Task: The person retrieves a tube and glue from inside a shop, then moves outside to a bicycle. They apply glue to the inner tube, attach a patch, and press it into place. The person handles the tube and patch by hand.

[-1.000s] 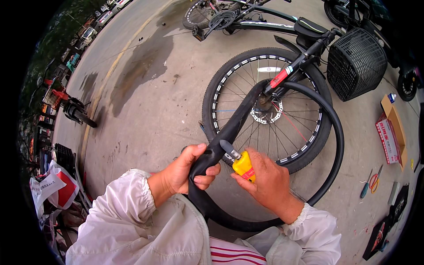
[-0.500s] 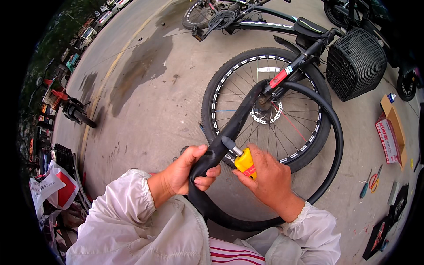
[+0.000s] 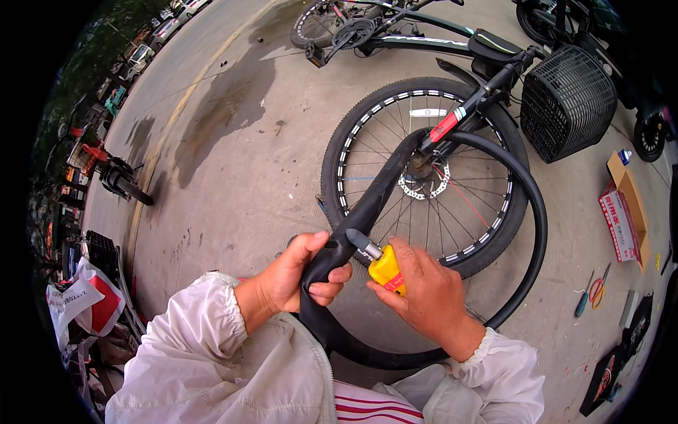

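Observation:
A black rubber inner tube (image 3: 378,189) loops in front of me, passing around the bicycle's fork end. My left hand (image 3: 282,274) is closed round a stretch of it, thumb on top and fingertips showing on the right side. In my right hand (image 3: 434,297) is a yellow mini grinder (image 3: 385,270), its metal collar carrying a grey pointed grinding tip. That tip lies against the tube just above my left hand. Behind the tube stands the bicycle's front wheel (image 3: 422,113), with black tyre, spokes and brake disc.
The bicycle frame (image 3: 424,42) lies on its side on the concrete. A black basket (image 3: 568,106) sits at the upper right. Farther down are an open cardboard box (image 3: 621,215), scissors (image 3: 599,290) and a screwdriver (image 3: 582,304). At far left a red vehicle (image 3: 116,173) is parked.
The grinder and my right hand have shifted slightly left and down along the tube, closer to my left hand. My left hand keeps its grip.

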{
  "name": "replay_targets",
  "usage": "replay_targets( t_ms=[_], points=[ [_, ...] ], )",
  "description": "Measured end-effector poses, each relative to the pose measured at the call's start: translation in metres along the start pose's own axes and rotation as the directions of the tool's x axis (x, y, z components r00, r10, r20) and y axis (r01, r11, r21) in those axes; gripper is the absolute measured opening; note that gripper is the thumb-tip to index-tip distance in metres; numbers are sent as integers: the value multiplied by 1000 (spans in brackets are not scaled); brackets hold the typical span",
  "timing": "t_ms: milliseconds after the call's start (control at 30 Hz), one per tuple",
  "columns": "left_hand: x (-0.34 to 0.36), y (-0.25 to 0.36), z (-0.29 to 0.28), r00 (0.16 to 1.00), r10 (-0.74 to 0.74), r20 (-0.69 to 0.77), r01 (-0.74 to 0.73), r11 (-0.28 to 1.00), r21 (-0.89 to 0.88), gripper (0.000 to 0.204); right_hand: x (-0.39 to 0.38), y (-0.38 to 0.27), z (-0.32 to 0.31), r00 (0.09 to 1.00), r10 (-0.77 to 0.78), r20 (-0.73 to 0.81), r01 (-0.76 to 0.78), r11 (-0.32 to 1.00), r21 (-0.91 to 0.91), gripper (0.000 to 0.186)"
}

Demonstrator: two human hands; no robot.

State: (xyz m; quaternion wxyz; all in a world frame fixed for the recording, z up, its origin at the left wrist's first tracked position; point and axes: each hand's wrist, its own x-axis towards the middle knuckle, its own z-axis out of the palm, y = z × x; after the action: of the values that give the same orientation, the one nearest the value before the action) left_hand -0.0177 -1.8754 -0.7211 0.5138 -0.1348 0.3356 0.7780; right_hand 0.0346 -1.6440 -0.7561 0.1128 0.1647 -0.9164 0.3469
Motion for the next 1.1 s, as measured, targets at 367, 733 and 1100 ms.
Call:
replay_targets(
  t_ms=[367,733,1100],
  points=[
    [2,1,-3,1000,24,11,-24,1000,9,42,3,10,-2,998,60,-33,-60,998,22,64],
    [1,-1,-1,1000,14,-21,-13,1000,18,41,5,8,-1,999,44,-15,-44,999,15,64],
    [-1,1,-6,1000,25,-11,-25,999,-22,50,1,6,-2,995,92,44,-92,996,1,67]
  ],
)
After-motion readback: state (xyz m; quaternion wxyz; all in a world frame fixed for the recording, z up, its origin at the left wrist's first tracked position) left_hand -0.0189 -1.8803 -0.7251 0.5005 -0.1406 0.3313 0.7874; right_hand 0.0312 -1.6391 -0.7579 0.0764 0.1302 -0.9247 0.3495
